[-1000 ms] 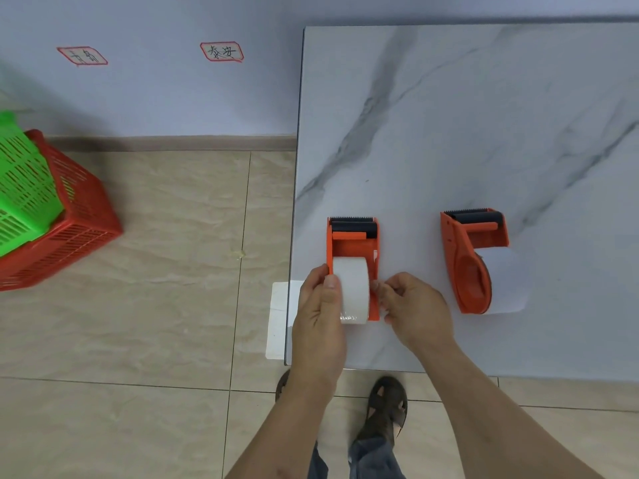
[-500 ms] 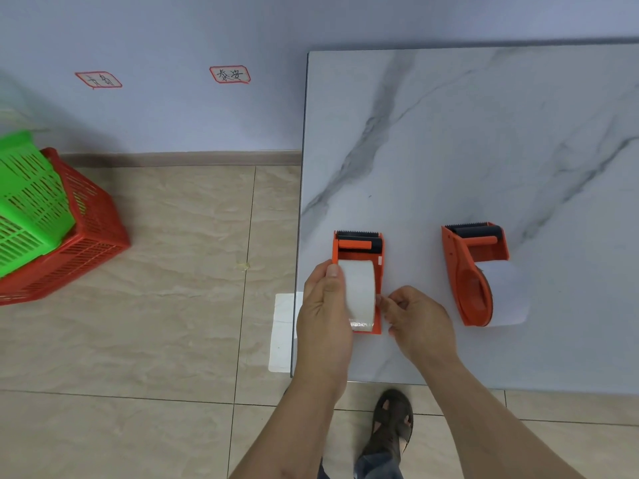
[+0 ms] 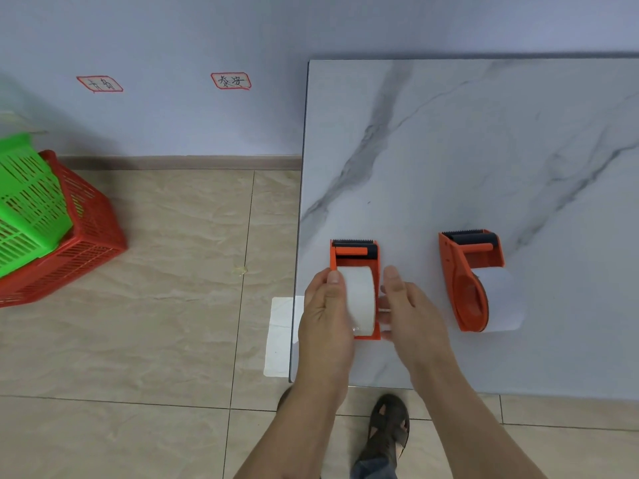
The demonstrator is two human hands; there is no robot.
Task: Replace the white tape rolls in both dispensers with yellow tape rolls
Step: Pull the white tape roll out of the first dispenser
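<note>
Both hands are bracketing the nearer orange plastic tape dispenser (image 3: 356,257) at the table's left front corner. Left hand (image 3: 326,312) is wrapping the left face of the white tape roll (image 3: 358,295) seated in it, thumb lying along the roll's top; right hand (image 3: 409,309) is pressing against the dispenser's right wall, fingers loosely spread, not visibly closed on anything. The roll's axle is running left to right, so the roll likely needs to slide out sideways, toward the left hand, which is already on it. A second orange dispenser (image 3: 466,281) with its own white roll (image 3: 501,299) is lying well apart to the right on the grey marble-patterned table (image 3: 449,150). No yellow rolls are showing.
</note>
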